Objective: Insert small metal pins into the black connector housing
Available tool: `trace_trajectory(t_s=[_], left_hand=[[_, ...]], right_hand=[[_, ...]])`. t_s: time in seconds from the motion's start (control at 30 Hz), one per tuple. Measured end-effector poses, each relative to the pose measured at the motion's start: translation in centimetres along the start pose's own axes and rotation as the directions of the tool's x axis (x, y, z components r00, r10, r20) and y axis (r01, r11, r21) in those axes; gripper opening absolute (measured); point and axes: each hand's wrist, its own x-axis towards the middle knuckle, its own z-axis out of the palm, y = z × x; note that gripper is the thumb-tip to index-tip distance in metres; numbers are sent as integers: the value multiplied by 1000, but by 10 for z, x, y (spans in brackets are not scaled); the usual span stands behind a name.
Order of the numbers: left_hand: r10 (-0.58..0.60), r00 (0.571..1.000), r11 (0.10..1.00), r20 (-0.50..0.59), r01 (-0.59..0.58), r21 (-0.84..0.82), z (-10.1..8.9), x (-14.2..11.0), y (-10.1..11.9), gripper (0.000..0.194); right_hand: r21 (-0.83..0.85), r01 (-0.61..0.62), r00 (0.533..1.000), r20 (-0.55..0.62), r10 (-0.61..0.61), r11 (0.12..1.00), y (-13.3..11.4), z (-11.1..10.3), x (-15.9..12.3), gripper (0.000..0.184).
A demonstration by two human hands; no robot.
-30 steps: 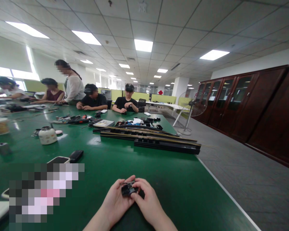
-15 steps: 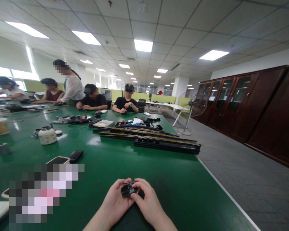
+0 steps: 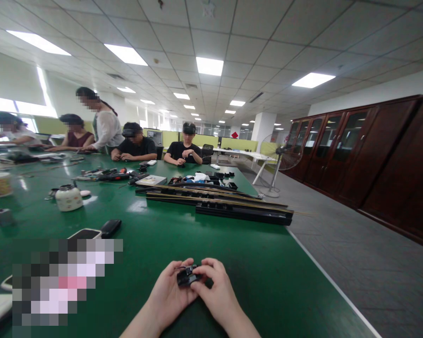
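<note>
A small black plastic part with a lighter grey patch lies across the fingers of my left hand, which curl round it from the left and below. My right hand grips its right end between thumb and fingertips. Both hands hold the part just above the green table, near its front edge. The part's exact kind is too small to make out, and my fingers cover its right end.
Long black rails with thin brass-coloured rods lie across the table ahead. To the left are a white jar, a black case and a metal block. Co-workers sit and stand at the far side; a fan stands at the right.
My right hand's fingers have lifted and shifted slightly on the black part. My left hand stays almost still beneath it.
</note>
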Motion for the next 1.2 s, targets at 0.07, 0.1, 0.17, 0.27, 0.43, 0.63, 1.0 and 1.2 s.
trace_trajectory(t_s=[0.07,0.1,0.17,0.27,0.43,0.63,1.0,1.2], left_hand=[[-15,1000,999,-19,15,29,2,-2,0,21],[-21,999,999,-29,22,42,2,-3,0,21],[-23,999,998,-47,25,59,3,-4,0,20],[-12,998,998,-63,16,66,2,-4,0,19],[-1,997,998,-75,6,70,1,-2,0,19],[2,997,998,-77,2,61,1,-2,-1,17],[-12,1000,999,10,12,34,5,-6,3,23],[20,999,999,-35,-19,46,5,-3,2,22]], right_hand=[[-4,-12,1000,-10,12,1000,-1,0,0,21],[5,-17,1000,-8,17,1000,-1,0,0,21],[41,-22,1000,6,22,999,-2,-1,0,22],[88,-18,1000,19,17,996,-1,0,0,23],[90,-18,1000,20,17,996,1,2,0,24],[64,7,1000,11,-8,998,0,1,0,23],[61,26,1000,-2,-26,998,-3,-1,0,25],[63,59,998,-10,-58,996,-3,-3,0,24]])
